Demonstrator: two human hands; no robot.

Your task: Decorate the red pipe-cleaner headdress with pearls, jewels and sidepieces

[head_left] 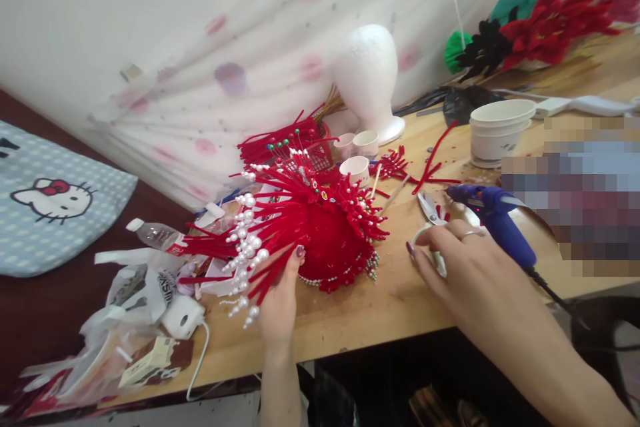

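A red headdress (327, 237) sat at the table (395, 307), its edge pinched in the left hand (281, 300), while the right hand (475, 273) curled over scissors (430, 207), grip unclear, near a glue gun (513, 237) whose tip, if hot, could have burned straying fingers.

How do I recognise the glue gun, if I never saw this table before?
On the wooden table, find the stack of white cups at the right. The glue gun is just below it in the view, beyond the right hand. Unlike the silver-bladed scissors nearby, it is blue and pistol-shaped, with a dark cord.
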